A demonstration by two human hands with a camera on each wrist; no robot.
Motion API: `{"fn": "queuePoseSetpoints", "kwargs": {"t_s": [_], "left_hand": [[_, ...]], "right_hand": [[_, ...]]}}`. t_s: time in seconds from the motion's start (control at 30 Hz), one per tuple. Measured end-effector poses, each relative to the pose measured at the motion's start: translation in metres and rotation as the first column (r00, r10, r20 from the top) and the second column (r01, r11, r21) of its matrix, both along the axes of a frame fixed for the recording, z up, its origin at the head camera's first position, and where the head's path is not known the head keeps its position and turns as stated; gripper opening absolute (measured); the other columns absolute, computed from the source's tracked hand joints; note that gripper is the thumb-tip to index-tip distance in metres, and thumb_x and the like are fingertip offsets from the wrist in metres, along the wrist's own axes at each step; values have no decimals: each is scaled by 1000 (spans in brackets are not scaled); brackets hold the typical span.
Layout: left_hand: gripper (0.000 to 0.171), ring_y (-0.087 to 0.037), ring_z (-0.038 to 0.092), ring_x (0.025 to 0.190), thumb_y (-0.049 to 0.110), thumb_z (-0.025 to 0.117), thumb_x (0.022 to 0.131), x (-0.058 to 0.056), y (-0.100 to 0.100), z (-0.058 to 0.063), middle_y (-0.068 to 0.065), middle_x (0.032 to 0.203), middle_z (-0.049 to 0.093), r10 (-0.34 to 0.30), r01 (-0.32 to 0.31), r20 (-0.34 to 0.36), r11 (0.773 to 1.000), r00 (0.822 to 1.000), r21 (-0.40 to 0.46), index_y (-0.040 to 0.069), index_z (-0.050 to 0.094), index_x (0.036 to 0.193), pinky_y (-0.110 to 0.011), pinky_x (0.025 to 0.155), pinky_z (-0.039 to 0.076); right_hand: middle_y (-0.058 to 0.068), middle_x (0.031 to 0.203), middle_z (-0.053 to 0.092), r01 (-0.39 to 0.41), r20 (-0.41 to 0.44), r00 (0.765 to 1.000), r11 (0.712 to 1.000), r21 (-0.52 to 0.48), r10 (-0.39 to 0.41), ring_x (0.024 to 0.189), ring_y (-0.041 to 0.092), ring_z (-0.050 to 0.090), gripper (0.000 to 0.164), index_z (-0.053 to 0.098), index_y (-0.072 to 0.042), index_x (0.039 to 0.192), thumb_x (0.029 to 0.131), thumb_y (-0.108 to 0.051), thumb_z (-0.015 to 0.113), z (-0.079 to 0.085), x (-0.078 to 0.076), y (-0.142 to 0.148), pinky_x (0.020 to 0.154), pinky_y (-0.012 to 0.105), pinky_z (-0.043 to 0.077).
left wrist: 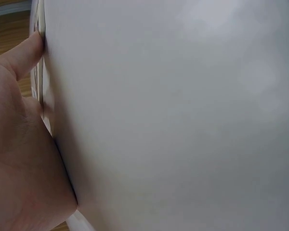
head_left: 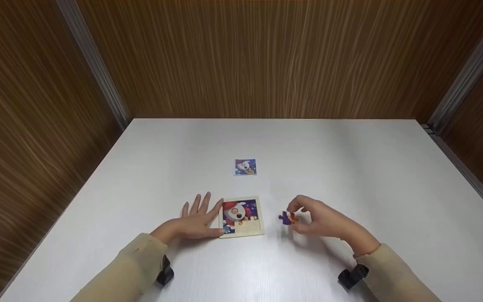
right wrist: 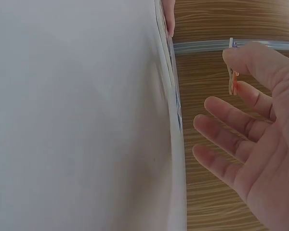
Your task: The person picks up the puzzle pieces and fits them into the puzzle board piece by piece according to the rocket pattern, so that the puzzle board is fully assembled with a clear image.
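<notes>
A square puzzle tray (head_left: 249,228) lies flat on the table, its picture showing a white rocket on purple, with bare pale wood at the lower right. My left hand (head_left: 195,223) rests at its left side, fingers spread, the thumb and index finger touching the frame. In the left wrist view the left thumb (left wrist: 28,55) lies against the tray's edge. To the right of the tray my right hand (head_left: 319,218) pinches a purple and orange jigsaw piece (head_left: 286,218) between thumb and index finger. The right wrist view shows this piece (right wrist: 232,84) edge-on, the other fingers held loosely apart.
A small square picture card (head_left: 245,167) with a similar rocket lies behind the tray. The white table (head_left: 350,167) meets wood-grain panels (head_left: 266,58) at the back and sides. Black wrist cameras (head_left: 352,276) sit at both sleeves.
</notes>
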State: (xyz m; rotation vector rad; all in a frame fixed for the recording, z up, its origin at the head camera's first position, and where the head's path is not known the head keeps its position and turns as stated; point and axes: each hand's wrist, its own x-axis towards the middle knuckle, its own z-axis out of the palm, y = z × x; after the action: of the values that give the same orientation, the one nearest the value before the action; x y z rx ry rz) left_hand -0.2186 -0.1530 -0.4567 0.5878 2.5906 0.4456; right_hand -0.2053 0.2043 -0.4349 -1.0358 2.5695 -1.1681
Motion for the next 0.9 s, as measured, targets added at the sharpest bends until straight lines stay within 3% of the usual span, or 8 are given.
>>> {"fn": "queuePoseSetpoints", "kwargs": {"t_s": [0.3,0.9], "left_hand": [[91,-36,-21,136,65,47,84,1,1,1,-17,152,-18,-1,1,-20,1000,1000,-7,22,4,151,-58,103,-12],[90,-36,-22,136,66,45,84,1,0,3,-17,152,-18,-17,17,-23,1000,1000,-5,22,3,151,-59,103,-11]], "right_hand": [[-7,95,59,-57,-27,998,998,-41,56,90,14,56,24,55,-11,99,80,-6,69,-3,-4,-17,84,40,45],[-2,96,60,-93,-56,995,991,-98,87,91,18,58,24,55,-7,98,78,-6,69,-1,-17,-58,82,39,47]]}}
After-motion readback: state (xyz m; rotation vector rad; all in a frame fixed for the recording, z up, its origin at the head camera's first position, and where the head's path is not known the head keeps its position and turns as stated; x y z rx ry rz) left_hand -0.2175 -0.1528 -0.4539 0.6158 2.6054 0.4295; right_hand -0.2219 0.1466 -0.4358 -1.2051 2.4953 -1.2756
